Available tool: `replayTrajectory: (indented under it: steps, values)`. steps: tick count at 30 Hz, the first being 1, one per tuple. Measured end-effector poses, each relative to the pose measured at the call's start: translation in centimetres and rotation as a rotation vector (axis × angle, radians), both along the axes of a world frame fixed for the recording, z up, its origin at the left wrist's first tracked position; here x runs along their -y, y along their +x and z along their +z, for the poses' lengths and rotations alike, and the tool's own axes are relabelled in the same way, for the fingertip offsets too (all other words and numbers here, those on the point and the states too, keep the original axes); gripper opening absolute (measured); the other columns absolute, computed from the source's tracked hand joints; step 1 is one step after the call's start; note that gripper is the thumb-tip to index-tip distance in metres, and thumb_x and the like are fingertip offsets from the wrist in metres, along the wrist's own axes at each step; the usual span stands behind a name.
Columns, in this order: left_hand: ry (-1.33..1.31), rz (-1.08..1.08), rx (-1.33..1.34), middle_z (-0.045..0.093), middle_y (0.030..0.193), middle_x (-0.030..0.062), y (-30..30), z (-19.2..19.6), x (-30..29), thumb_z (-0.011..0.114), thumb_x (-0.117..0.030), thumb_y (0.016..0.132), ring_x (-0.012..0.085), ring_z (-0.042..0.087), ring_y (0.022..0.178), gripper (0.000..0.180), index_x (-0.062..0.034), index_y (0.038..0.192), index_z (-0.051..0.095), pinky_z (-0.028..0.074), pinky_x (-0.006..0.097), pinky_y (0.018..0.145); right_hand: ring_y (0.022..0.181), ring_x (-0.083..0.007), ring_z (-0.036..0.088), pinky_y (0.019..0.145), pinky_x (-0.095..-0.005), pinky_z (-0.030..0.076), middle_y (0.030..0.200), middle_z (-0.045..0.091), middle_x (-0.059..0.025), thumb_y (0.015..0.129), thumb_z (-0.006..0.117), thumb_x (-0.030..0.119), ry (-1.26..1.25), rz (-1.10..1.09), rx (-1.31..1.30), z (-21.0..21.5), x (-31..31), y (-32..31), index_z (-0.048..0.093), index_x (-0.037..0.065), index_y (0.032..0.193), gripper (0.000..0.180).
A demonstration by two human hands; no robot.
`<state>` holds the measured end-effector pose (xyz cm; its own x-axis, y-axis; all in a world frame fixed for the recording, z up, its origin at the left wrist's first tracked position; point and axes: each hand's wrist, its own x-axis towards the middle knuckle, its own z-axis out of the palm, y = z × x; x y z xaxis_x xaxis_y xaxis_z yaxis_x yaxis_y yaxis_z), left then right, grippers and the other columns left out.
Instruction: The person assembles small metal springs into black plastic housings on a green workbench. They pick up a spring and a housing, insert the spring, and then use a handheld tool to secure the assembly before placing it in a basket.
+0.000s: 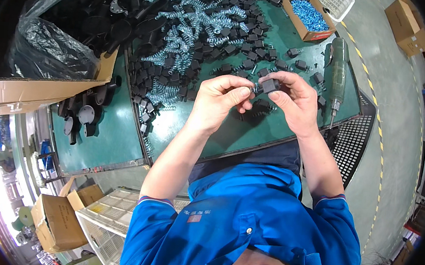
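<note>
Just above the green desk [222, 139]: a black block [270, 86] and a little spring [255, 88].
The left hand [216, 102] has its fingers pinching the spring; the right hand [299, 104] has its fingers around the block. More springs [180, 44] lie behind.

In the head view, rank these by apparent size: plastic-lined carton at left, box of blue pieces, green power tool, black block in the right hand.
1. Plastic-lined carton
2. Box of blue pieces and green power tool: too close to rank; the tool looks longer, the box wider
3. Black block in the right hand
</note>
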<state>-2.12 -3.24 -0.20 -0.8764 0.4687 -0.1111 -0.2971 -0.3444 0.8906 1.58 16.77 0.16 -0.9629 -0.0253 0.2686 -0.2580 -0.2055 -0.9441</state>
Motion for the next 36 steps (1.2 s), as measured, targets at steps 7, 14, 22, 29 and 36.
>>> replayTrajectory:
  steps: [7, 14, 22, 29, 36]
  values:
    - [-0.078, -0.058, -0.068, 0.070, 0.089, 0.0116, -0.3, 0.5, 0.3, 0.065, -0.004, 0.093, 0.0169, 0.067, 0.071, 0.014, 0.0012, 0.106, 0.068, 0.055, 0.028, 0.062, 0.094, -0.0210, 0.067, 0.079, -0.0301, 0.054, 0.104, 0.069, -0.0127, 0.085, 0.069, 0.001, 0.292, -0.024, -0.237, 0.5, -0.6, -0.6, 0.066, 0.000, 0.110, 0.026]
    - [0.146, -0.218, 0.293, 0.068, 0.080, 0.0105, 0.0, 1.0, -1.6, 0.067, -0.023, 0.094, 0.0163, 0.066, 0.061, 0.035, -0.0020, 0.118, 0.054, 0.051, 0.025, 0.052, 0.093, -0.0275, 0.067, 0.083, -0.0365, 0.052, 0.101, 0.071, -0.0128, 0.082, 0.069, 0.002, 0.438, -0.117, -0.398, 1.1, -1.0, 0.0, 0.066, 0.000, 0.103, 0.022]
    - [0.306, -0.170, 0.302, 0.062, 0.072, 0.0054, -2.0, 0.0, -3.1, 0.060, -0.044, 0.096, 0.0138, 0.056, 0.056, 0.044, -0.0041, 0.111, 0.054, 0.044, 0.025, 0.050, 0.086, -0.0263, 0.070, 0.074, -0.0341, 0.054, 0.098, 0.068, -0.0143, 0.088, 0.064, 0.001, 0.498, -0.079, -0.219, 3.1, -0.6, -2.9, 0.058, 0.001, 0.113, 0.025]
    - [-0.972, 0.010, -0.725, 0.066, 0.091, 0.0105, -5.4, 4.6, 2.4, 0.075, -0.033, 0.085, 0.0201, 0.064, 0.081, 0.044, -0.0034, 0.113, 0.059, 0.051, 0.032, 0.072, 0.085, -0.0305, 0.062, 0.070, -0.0415, 0.052, 0.085, 0.059, -0.0120, 0.084, 0.057, 0.005, 1.656, -0.407, -0.536, 2.2, -7.0, -14.1, 0.052, 0.007, 0.092, 0.009]
    - [-2.759, -0.155, -0.995, 0.072, 0.087, 0.0032, -8.9, 12.0, 22.6, 0.058, -0.020, 0.089, 0.0226, 0.067, 0.092, 0.018, -0.0127, 0.084, 0.074, 0.041, 0.041, 0.094, 0.095, -0.0262, 0.059, 0.073, -0.0369, 0.051, 0.099, 0.057, -0.0097, 0.078, 0.066, 0.012, 1.706, -0.438, -0.576, 2.0, -4.5, -14.2, 0.058, 0.007, 0.108, 0.031]
